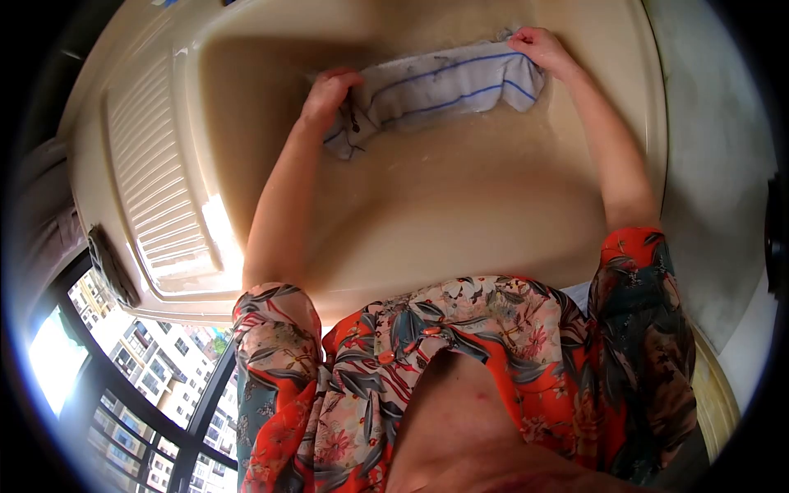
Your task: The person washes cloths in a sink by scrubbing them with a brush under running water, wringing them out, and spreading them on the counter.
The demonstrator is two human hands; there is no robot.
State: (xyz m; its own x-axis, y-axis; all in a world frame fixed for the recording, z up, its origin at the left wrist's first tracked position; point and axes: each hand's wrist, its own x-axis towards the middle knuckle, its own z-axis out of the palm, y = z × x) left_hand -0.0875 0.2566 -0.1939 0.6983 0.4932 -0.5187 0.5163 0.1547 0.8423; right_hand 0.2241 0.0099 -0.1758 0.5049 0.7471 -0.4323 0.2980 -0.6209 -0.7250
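Observation:
A wet white cloth (444,86) with blue stripes and dark marks is stretched between my two hands, near the far side of a beige basin (460,214). My left hand (331,92) is closed on the cloth's left end, where a dark stringy thing (355,123) hangs beside the fingers. At the upper right corner of the cloth, my right hand (536,46) pinches its edge. The lower part of the cloth hangs close to cloudy water in the basin.
A ribbed washboard surface (160,172) lies left of the basin. A dark cloth (111,267) hangs over the basin's outer left edge. Dark-framed windows (185,444) stand at the lower left, and a grey wall (715,164) is on the right.

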